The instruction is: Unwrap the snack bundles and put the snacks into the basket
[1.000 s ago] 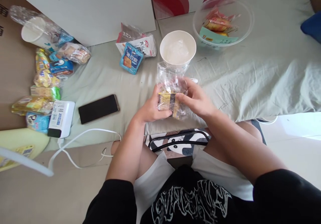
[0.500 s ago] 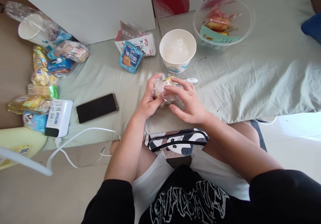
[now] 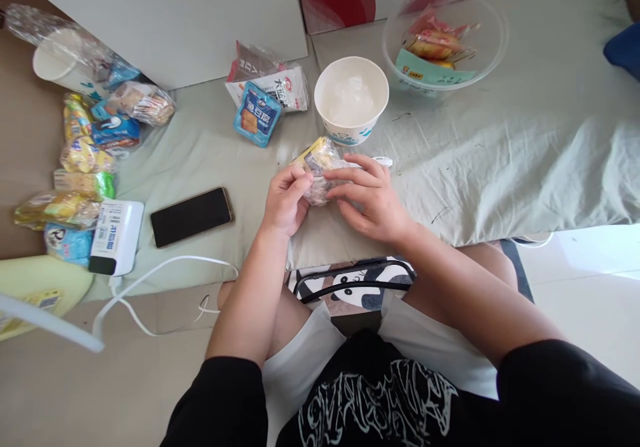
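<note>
Crinkled clear plastic wrapping [image 3: 320, 175] with a yellow snack inside sits pinched between both hands, just above the near edge of the bed [image 3: 500, 153]. The left hand [image 3: 285, 200] has its grip closed on the wrapping's left side, thumb and fingers folded around it; the right hand [image 3: 373, 200] grips the right side with fingers laid flat over the top. Just behind the wrapping stands a white paper bowl [image 3: 351, 100], and farther toward the back edge a clear plastic bowl [image 3: 445, 37] holds packets. A blue snack packet [image 3: 257, 113] lies left of the paper bowl. A black phone [image 3: 191, 215] lies flat near the front edge, left of the hands, beside a white power bank [image 3: 117, 235] with a white cable [image 3: 165, 267]. More snack packets [image 3: 85, 160] crowd the left edge.
</note>
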{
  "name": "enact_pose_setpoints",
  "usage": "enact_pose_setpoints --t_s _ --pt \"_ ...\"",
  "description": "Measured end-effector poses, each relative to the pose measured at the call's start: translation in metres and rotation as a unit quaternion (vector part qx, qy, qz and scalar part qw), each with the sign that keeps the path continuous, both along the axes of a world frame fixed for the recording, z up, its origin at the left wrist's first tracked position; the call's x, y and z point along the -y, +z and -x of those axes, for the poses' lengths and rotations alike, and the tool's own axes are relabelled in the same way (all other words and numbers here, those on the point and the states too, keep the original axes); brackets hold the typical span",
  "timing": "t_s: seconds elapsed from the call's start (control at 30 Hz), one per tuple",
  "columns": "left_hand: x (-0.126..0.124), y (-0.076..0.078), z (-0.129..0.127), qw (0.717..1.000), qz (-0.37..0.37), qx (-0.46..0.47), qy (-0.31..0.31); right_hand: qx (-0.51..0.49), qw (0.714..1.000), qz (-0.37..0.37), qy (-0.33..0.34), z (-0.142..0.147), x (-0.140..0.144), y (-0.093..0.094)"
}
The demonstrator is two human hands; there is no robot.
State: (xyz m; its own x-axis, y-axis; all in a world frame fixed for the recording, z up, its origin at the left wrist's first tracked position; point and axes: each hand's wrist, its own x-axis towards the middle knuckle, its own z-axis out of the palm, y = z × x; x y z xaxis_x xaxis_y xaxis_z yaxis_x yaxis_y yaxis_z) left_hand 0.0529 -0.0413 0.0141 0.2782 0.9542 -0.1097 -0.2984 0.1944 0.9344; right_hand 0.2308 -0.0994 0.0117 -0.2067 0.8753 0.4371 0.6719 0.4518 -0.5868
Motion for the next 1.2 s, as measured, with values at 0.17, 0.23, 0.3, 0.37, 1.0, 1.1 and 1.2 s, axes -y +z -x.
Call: enact_pose_setpoints --t_s 0.17,0.23,0.3,0.37,1.0,1.1,1.2 --pt "-0.003 -0.004 0.006 0.999 -0.008 0.004 0.031 -0.005 0.992 -0.014 -0.125 -0.022 -0.009 -0.005" --pt "-0.004 -0.003 0.009 0.999 -0.023 0.000 0.049 0.033 0.985 0.006 -0.169 -0.031 -0.013 -0.012" --pt "-0.005 -0.003 0.012 0.996 -0.051 -0.013 0.067 0.066 0.980 0.022 -0.187 -0.036 -0.015 -0.019" --pt "-0.008 -0.002 0.016 0.991 -0.088 -0.041 0.087 0.079 0.980 0.028 -0.182 -0.038 -0.016 -0.022" --pt "-0.006 -0.004 0.023 0.956 -0.160 -0.186 0.162 -0.053 0.992 0.101 -0.059 -0.014 0.000 0.006" --pt "-0.008 -0.013 0.025 0.937 -0.215 -0.235 0.143 -0.057 0.991 0.083 -0.089 -0.012 -0.001 0.003" --pt "-0.012 -0.025 0.029 0.909 -0.269 -0.287 0.139 -0.062 0.990 0.065 -0.108 -0.013 -0.001 0.002"
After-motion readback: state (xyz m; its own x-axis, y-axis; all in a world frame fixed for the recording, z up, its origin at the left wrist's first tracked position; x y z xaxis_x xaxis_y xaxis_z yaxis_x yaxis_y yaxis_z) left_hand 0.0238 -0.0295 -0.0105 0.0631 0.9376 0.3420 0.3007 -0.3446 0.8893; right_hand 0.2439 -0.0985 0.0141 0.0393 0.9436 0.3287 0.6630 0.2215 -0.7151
